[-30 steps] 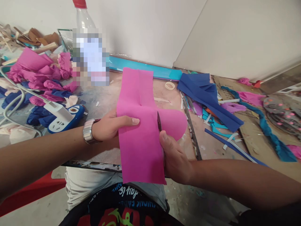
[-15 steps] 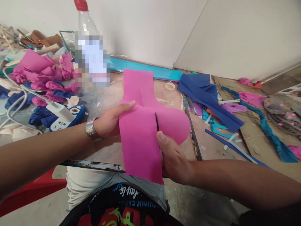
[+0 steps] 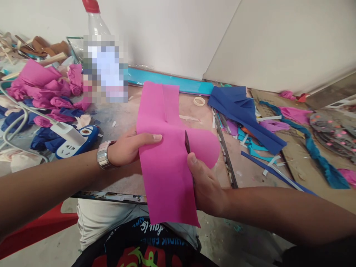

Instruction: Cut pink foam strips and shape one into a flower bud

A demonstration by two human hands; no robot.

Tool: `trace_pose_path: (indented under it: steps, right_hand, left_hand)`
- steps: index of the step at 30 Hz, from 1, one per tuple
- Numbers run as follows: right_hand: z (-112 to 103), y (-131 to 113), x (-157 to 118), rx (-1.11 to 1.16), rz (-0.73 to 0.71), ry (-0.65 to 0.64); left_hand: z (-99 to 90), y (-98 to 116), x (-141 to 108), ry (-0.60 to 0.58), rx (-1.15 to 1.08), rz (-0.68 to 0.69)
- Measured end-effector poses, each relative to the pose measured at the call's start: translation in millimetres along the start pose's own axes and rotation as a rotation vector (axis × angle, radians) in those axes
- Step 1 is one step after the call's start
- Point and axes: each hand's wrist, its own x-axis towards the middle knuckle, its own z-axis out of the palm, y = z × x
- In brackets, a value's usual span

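Observation:
A pink sheet (image 3: 167, 174) spans the space between my hands, over the table's front edge. My left hand (image 3: 133, 146) pinches its left side, thumb on top and fingers hidden beneath. Along the sheet's right part, my right hand (image 3: 207, 181) is closed round scissors, whose handles are hidden. One dark scissor blade (image 3: 187, 141) shows above the pink material, beside the rounded flap on the right. The sheet's far part has a crease and leans over the table.
Pink and blue cloth pieces (image 3: 41, 81) and a blue-white power strip (image 3: 80, 141) lie left. A red-capped bottle (image 3: 97, 26) stands behind. Folded blue material (image 3: 236, 111), a tape ring (image 3: 199, 101) and scraps lie right, near a cardboard sheet (image 3: 300, 159).
The near end of the pink sheet hangs slightly lower. My left thumb lies lower on the sheet, and the scissor blade looks wider. The view has shifted slightly.

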Motion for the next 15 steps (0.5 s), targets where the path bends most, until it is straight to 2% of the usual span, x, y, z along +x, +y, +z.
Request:
trace_pose_path:
  steps: [7, 15]
  right_hand:
    - [-0.3, 1.1, 0.3, 0.011, 0.016, -0.005]
    - [-0.1, 0.8, 0.6, -0.005, -0.031, 0.018]
  left_hand:
    - [2.1, 0.0, -1.9, 0.015, 0.062, 0.022]
    - [0.9, 0.8, -2.7, 0.033, 0.073, -0.003]
